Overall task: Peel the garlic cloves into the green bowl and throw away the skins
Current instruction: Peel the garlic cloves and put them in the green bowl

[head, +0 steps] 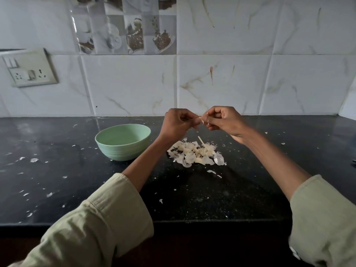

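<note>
Above the black counter (57,170) my left hand (178,123) and right hand (221,120) together pinch one garlic clove (202,120), fingers curled tight on it, over one heap of skins (195,154) beside one green bowl (123,142).

clove (202,120): mostly hidden in hands | bowl (123,142) interior: contents not visible
</note>
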